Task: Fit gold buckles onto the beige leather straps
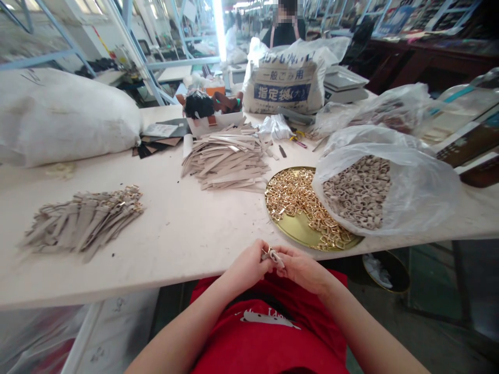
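Close to my body, at the table's front edge, both hands meet. My left hand (251, 265) is closed with its fingertips pinching a small grey strap (277, 258), on which a bit of gold metal shows. Around the other side of that strap, my right hand (304, 268) is closed too. Fingers hide much of the piece. Just beyond my right hand lies a round gold tray (293, 231) with many gold buckles (290, 192). An open plastic bag (421, 192) of small grey loops (358, 192) overlaps the tray's right side.
Flat grey strips (230, 156) are piled mid-table. Grey straps with gold buckles (88, 218) lie heaped at left. Behind stand a large white sack (66, 117), a box (210, 124) and a printed bag (283, 78). A person (286, 31) is in the background.
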`<state>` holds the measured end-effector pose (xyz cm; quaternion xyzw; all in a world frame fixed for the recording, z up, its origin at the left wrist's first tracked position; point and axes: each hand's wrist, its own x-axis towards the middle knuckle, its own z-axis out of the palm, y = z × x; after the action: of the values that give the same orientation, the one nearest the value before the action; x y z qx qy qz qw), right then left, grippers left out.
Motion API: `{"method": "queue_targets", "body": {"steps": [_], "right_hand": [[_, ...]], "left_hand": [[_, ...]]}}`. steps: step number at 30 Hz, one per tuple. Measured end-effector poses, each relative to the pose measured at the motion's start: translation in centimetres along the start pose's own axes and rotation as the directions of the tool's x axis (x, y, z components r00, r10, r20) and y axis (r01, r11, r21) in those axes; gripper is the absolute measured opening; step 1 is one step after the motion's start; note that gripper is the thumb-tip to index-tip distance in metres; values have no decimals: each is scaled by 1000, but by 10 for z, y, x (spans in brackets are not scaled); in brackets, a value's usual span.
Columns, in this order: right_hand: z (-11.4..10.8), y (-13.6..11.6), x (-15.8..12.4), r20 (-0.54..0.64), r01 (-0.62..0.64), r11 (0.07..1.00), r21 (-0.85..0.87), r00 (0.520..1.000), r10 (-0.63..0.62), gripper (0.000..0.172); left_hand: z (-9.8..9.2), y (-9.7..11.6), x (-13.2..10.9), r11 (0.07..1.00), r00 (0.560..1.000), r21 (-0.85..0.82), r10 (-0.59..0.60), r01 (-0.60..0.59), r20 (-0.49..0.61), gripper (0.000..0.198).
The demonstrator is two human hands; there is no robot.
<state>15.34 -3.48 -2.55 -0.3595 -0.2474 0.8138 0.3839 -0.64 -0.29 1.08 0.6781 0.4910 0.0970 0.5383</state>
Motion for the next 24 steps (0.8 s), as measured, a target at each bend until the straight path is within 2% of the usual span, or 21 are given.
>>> {"method": "queue_targets", "body": {"steps": [5, 9, 14, 17, 20, 22, 24], "right_hand": [[0, 1, 1, 27, -68, 997, 47, 997, 67, 17], [-2, 5, 5, 31, -112, 989, 95, 993, 110, 15], [-2, 7, 6, 56, -133, 982, 136, 990, 126, 18], [-2, 6, 5, 31, -55, 995, 78, 998, 53, 20], [-4, 5, 7, -85, 76, 996, -57, 993, -80, 23], [-6, 5, 10, -180, 153, 967, -202, 965, -190, 26], [-8, 7, 13, -276, 192, 908, -371, 911, -306, 28]], "left_hand": [[-2, -2, 0, 999, 998, 1, -36, 36, 51, 20], [-4, -1, 1, 996, 1000, 88, 3, -5, 27, 22], [-5, -2, 4, 991, 997, 129, 27, -37, 79, 25], [-8, -6, 6, 993, 995, 113, 11, -22, 97, 26], [-12, -8, 7, 996, 995, 92, -16, 7, 96, 26], [-14, -7, 6, 998, 992, 55, -25, 19, 124, 27], [-14, -5, 6, 999, 986, -8, -33, 35, 166, 28]]}}
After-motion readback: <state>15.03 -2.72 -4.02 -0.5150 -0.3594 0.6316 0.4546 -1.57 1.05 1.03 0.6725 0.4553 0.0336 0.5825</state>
